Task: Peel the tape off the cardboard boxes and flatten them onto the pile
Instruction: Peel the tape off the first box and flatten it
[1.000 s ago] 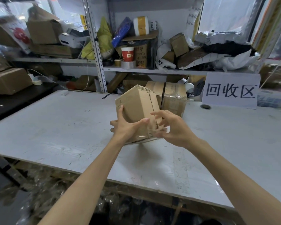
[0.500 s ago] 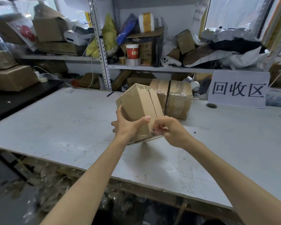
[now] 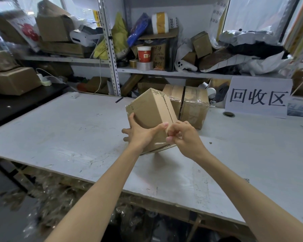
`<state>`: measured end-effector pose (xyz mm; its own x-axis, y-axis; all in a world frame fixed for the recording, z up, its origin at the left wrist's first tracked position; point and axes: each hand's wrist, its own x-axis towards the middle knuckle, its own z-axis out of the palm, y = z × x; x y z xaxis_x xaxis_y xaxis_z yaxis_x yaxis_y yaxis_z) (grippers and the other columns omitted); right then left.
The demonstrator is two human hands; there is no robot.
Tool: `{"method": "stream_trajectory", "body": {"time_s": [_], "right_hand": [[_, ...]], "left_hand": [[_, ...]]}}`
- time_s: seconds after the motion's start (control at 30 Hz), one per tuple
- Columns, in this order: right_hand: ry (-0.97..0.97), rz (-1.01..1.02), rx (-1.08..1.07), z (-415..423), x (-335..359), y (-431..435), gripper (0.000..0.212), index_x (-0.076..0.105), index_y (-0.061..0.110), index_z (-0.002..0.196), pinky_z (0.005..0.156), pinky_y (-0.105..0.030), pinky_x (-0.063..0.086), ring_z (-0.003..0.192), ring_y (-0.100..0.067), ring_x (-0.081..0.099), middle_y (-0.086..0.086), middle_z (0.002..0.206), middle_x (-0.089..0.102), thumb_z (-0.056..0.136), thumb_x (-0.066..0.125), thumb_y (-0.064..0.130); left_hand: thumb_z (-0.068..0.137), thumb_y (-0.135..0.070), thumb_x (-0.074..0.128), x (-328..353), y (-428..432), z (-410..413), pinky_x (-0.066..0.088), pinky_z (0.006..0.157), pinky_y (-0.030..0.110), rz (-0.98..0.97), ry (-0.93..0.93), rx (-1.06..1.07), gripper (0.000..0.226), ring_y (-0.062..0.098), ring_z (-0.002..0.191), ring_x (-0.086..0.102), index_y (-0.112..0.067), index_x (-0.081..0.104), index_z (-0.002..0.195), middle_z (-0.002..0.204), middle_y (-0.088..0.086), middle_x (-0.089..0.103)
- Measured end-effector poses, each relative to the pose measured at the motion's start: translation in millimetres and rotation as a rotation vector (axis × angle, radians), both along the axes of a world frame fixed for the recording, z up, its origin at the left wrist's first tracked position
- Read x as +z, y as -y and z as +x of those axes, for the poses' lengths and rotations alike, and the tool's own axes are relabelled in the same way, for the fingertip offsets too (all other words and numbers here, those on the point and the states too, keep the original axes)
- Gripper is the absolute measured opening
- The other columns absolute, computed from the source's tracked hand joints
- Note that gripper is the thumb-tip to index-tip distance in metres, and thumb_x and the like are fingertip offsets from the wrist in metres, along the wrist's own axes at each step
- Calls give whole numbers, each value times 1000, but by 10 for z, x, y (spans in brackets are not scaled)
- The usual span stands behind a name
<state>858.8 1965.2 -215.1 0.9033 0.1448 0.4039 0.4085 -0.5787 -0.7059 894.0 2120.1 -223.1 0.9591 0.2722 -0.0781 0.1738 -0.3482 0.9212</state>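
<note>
A small brown cardboard box stands tilted on one edge on the white table, with clear tape along its near side. My left hand grips the box from the left, thumb across the near face. My right hand has its fingers curled at the box's right near edge and pinches at the clear tape there; the tape end itself is too faint to see. Behind it stand two taped cardboard boxes side by side.
A white sign with large black characters leans at the back right beside a cable hole. Metal shelves behind hold boxes, tape rolls, a red cup and bags. More boxes sit on a dark bench at the left. Crumpled plastic wrap lies below the table's front edge.
My right hand's fingers have curled in from a spread pose to pinch at the box's right near edge. The view has shifted slightly; the box and my left hand stay about where they were.
</note>
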Motion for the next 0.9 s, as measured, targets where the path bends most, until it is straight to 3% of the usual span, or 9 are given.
{"method": "stream_trajectory", "body": {"time_s": [0.07, 0.2, 0.3, 0.4, 0.5, 0.57, 0.67, 0.8, 0.9], "right_hand": [[5, -28, 48, -9, -8, 16, 20, 56, 3, 67, 71, -21, 32, 81, -20, 38, 12, 70, 53, 72, 73, -6], [0, -19, 133, -74, -85, 124, 23, 54, 6, 70, 68, -19, 40, 77, -9, 45, 4, 77, 54, 76, 67, -12], [-28, 98, 19, -20, -94, 140, 17, 54, 5, 75, 73, -35, 52, 87, -21, 56, -10, 90, 52, 83, 69, 0], [-26, 152, -110, -1, -115, 52, 20, 56, 13, 72, 74, -21, 52, 96, -20, 57, -6, 95, 52, 81, 74, 11], [-29, 157, -190, 2, -122, 8, 21, 56, 12, 73, 62, -5, 42, 85, -11, 55, -3, 91, 58, 79, 76, 13], [-39, 145, -201, 21, -75, 4, 19, 59, 8, 72, 57, -4, 39, 76, -4, 56, 1, 81, 62, 76, 77, 10], [-17, 74, -199, 51, -39, -6, 13, 60, 4, 71, 57, -13, 41, 76, -20, 61, -6, 77, 66, 70, 72, 0], [17, 15, -133, 42, -53, -2, 19, 56, 6, 70, 68, -37, 52, 75, -24, 60, -8, 76, 66, 62, 70, -5], [-30, 19, -51, 74, -10, 81, 38, 51, 14, 89, 63, -33, 57, 81, -13, 63, -1, 88, 63, 65, 73, -5]], "left_hand": [[47, -67, 86, -3, 7, 14, 38, 86, 41, -14, 6, 25, 124, 36, 121, 36, -44, 13, 145, 122, 6, 30], [58, -64, 83, 55, -219, 124, 43, 99, 49, -186, -69, 9, 115, 33, 123, 40, -39, 17, 149, 141, 11, 35], [53, -65, 81, 99, -203, 125, 43, 102, 50, -132, -78, -72, 119, 32, 127, 38, -39, 18, 150, 140, 9, 36], [55, -64, 74, 104, -112, 93, 42, 104, 57, -119, -95, -48, 116, 37, 129, 36, -40, 14, 152, 138, 11, 31], [72, -59, 71, 92, -94, 141, 41, 105, 59, -90, -110, -27, 104, 39, 130, 35, -35, 11, 153, 140, 14, 28], [76, -59, 70, 102, -49, 124, 38, 108, 56, 1, -105, -19, 106, 40, 133, 31, -31, 5, 155, 147, 17, 23], [68, -59, 79, 109, 14, 72, 33, 109, 54, 86, -77, -80, 128, 39, 139, 29, -29, -8, 156, 156, 15, 13], [70, -37, 86, 161, -54, 95, 39, 109, 49, 2, -37, -93, 119, 32, 132, 40, -17, 7, 156, 150, 14, 25], [74, -29, 83, 183, -132, 73, 51, 88, 45, -113, -78, -122, 90, 23, 113, 54, -15, 28, 143, 140, 10, 44]]}}
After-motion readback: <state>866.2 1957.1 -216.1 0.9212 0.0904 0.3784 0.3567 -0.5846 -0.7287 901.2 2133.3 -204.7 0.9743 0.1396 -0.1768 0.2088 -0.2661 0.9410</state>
